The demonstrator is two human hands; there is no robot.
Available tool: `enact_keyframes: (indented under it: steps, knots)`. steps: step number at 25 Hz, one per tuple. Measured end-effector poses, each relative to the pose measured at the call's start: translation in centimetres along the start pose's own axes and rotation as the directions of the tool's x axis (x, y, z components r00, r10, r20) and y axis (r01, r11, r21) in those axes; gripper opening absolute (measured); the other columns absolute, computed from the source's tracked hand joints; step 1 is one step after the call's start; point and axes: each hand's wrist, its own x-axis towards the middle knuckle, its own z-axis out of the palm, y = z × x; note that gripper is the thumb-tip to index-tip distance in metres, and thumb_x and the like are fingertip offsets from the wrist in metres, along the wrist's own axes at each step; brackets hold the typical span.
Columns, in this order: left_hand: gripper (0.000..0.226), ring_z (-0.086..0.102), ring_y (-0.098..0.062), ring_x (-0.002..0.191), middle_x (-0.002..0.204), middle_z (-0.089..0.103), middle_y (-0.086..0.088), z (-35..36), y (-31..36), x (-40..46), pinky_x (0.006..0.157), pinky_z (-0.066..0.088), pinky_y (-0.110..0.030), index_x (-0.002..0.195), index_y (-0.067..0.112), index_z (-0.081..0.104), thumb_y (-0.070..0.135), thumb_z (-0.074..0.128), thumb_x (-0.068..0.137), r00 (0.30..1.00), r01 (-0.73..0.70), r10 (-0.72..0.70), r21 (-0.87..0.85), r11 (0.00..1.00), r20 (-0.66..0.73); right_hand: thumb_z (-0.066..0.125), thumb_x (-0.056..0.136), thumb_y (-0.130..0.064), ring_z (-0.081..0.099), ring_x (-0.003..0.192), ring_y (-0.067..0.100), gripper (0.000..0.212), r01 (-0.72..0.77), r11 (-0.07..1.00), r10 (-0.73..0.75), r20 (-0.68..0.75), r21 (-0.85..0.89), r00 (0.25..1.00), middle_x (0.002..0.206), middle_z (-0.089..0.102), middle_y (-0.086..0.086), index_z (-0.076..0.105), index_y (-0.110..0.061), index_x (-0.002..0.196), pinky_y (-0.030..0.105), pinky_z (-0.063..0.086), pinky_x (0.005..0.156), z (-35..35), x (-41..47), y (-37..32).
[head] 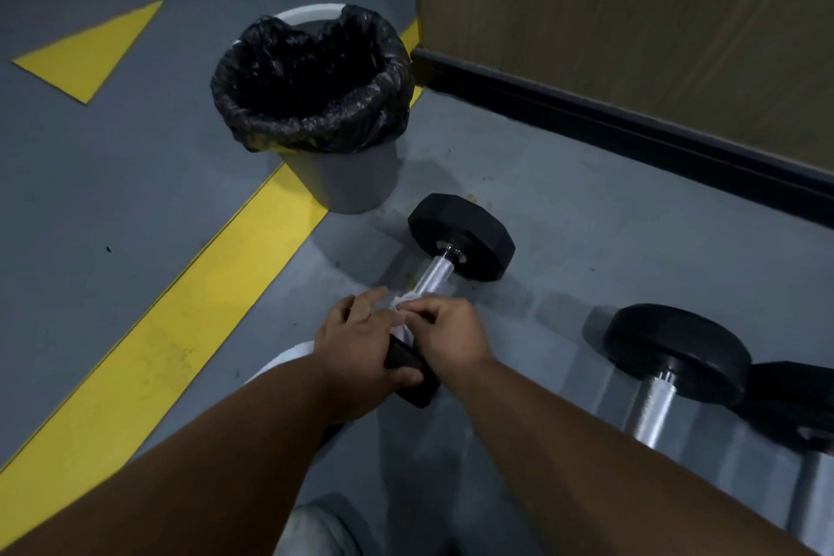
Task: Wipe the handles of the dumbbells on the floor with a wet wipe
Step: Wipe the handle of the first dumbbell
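**Both hands on a dumbbell handle, grey gym floor with yellow lines**

Forearms reach in from six o'clock and meet at the centre of the view, above a pale trouser knee at the bottom edge. Left hand (361, 343) curls over the near black head of the dumbbell (460, 239), thumb pressed against its side. Right hand (444, 336) has its fingers bent round the wet wipe (404, 302), a crumpled white wad held against the near part of the handle (433, 275). Beyond the fingers the knurled chrome bar runs bare towards one o'clock, up to the far hexagonal head.

Grey matte floor (135, 203) carries a broad yellow stripe (149, 357) running diagonally from seven o'clock towards the middle, and a yellow triangle (97, 50) at ten o'clock. A grey waste bin (347, 176) lined with a black bag (311, 77) stands at twelve o'clock, just beyond the dumbbell, its base on the stripe. A wood-grain wall panel (632, 14) with a black skirting board (632, 122) fills the side from one to three o'clock.

A second dumbbell (672, 357) lies at four o'clock, with the dark head of a third (794, 406) just beside it at the right edge
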Motion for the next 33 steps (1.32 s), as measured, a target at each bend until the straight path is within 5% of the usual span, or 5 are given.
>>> enact_keyframes:
  steps: [13, 18, 24, 30, 33]
  knots:
    - [0.078, 0.002, -0.022, 0.149, 0.161, 0.011, 0.007, 0.3, -0.9, 0.8, 0.119, 0.017, -0.046, 0.129, 0.044, 0.043, 0.075, 0.055, 0.058, 0.999, 0.01, -0.009, -0.014, 1.0, 0.049, 0.073, 0.091, -0.015, 0.071, 0.097, 0.006, 0.012, 0.056, 0.998, -0.055, 0.048, -0.014, 0.997, 0.103, 0.076, -0.006, 0.081, -0.019, 0.1, 0.029, 0.055, 0.096, 0.0, 0.4, 0.2]
    - [0.06, 0.005, -0.023, 0.147, 0.16, 0.008, 0.011, 0.0, -0.6, 0.5, 0.119, 0.018, -0.041, 0.126, 0.043, 0.046, 0.06, 0.07, 0.074, 1.0, 0.003, -0.002, -0.024, 1.0, 0.029, 0.07, 0.094, -0.023, 0.07, 0.091, 0.009, 0.013, 0.031, 0.999, -0.042, -0.265, -0.044, 0.963, 0.097, 0.077, -0.008, 0.08, -0.023, 0.103, 0.026, 0.055, 0.089, -3.5, 4.8, -1.2]
    - [0.059, 0.005, -0.022, 0.147, 0.159, 0.012, 0.006, 0.0, -1.3, 0.6, 0.117, 0.019, -0.042, 0.111, 0.042, 0.047, 0.073, 0.056, 0.061, 0.998, -0.024, 0.024, -0.014, 1.0, 0.065, 0.076, 0.089, -0.016, 0.071, 0.094, 0.0, 0.013, 0.087, 0.996, -0.089, 0.058, 0.036, 0.994, 0.099, 0.078, -0.011, 0.081, -0.021, 0.099, 0.025, 0.054, 0.094, 0.0, -0.2, 1.8]
    - [0.057, 0.009, -0.022, 0.146, 0.158, 0.012, 0.009, -0.4, -0.9, 0.3, 0.116, 0.02, -0.042, 0.108, 0.043, 0.05, 0.071, 0.056, 0.058, 0.998, -0.024, 0.027, -0.044, 0.999, 0.065, 0.073, 0.092, -0.022, 0.071, 0.092, 0.01, 0.013, 0.027, 0.998, -0.01, -0.31, 0.051, 0.951, 0.098, 0.078, -0.005, 0.081, -0.021, 0.103, 0.029, 0.056, 0.092, -2.7, 4.3, -0.2]
    - [0.063, 0.007, -0.022, 0.147, 0.159, 0.012, 0.007, -0.5, -1.0, 0.3, 0.116, 0.02, -0.043, 0.102, 0.046, 0.044, 0.079, 0.043, 0.049, 0.997, -0.023, 0.025, -0.024, 0.999, 0.08, 0.074, 0.09, -0.022, 0.072, 0.092, 0.009, 0.01, 0.07, 0.997, -0.071, -0.071, -0.016, 0.995, 0.098, 0.078, -0.003, 0.081, -0.02, 0.097, 0.033, 0.056, 0.091, -0.2, 1.3, 0.7]
